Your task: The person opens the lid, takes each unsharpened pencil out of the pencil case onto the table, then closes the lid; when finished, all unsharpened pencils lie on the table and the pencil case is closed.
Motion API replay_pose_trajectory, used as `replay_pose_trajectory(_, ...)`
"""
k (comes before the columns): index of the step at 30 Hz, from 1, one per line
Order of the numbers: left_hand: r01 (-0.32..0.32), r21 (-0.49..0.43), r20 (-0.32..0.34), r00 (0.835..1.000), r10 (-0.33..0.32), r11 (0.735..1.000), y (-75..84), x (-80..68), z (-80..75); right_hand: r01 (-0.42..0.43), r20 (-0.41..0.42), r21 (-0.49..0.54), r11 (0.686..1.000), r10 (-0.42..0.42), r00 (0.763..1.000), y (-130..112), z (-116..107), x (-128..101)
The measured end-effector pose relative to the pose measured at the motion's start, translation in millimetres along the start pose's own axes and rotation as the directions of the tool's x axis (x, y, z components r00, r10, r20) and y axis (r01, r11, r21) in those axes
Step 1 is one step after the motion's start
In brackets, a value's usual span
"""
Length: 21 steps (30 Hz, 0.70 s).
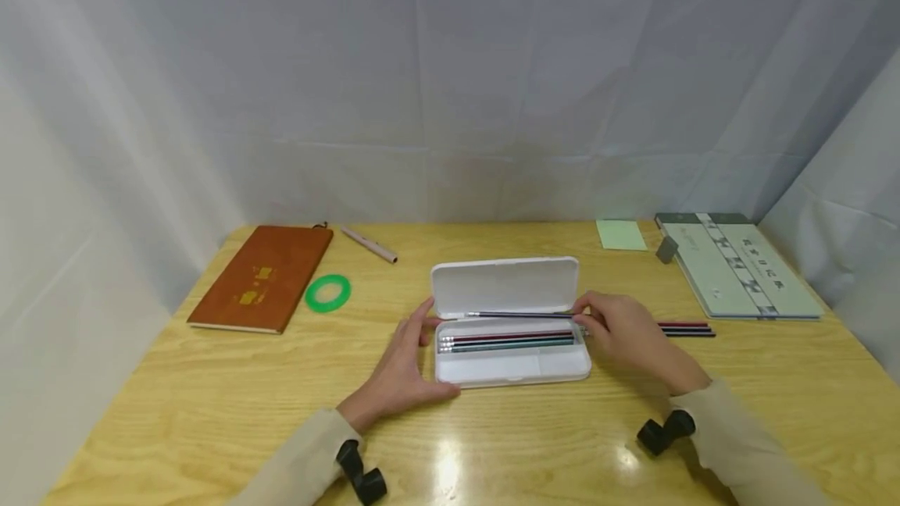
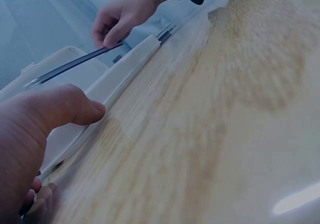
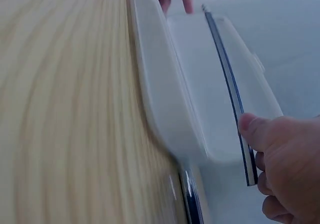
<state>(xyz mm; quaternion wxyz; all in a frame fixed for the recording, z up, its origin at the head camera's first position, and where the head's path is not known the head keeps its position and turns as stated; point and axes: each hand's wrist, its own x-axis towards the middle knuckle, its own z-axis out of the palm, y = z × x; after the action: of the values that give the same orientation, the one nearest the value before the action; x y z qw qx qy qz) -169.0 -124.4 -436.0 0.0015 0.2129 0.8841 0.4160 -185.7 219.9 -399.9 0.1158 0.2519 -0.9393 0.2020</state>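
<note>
A white pencil case (image 1: 492, 369) lies with its lid (image 1: 502, 285) raised at the back. Several dark pencils (image 1: 513, 339) lie side by side in its rear compartment, their silvery ends to the left. My left hand (image 1: 399, 372) grips the case's left end, thumb at the front corner and fingers at the rear. In the left wrist view that thumb (image 2: 75, 106) presses on the rim. My right hand (image 1: 622, 326) pinches one end of a dark pencil (image 3: 231, 86) between thumb and fingers, holding it level over the case in front of the lid.
More pencils (image 1: 689, 329) lie right of the case. A brown notebook (image 1: 263, 279), green tape ring (image 1: 327, 293) and pale pen (image 1: 369, 244) are on the left. Green sticky notes (image 1: 622, 235), a grey eraser (image 1: 666, 249) and a pale green book (image 1: 745, 272) lie at the right.
</note>
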Motion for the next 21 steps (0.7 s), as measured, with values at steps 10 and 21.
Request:
replay_pose_trajectory(10,0.007,-0.02,-0.006,1.0,-0.007,1.0,0.4,1.1,-0.1,-0.124,-0.115,-0.08,0.989,0.115,0.987,61,-28,-62)
replay_pose_trajectory(21,-0.021,-0.01,-0.015,1.0,0.021,1.0,-0.5,0.2,1.5,-0.14,-0.01,-0.074,0.987,0.139,0.99,99,-45,-97)
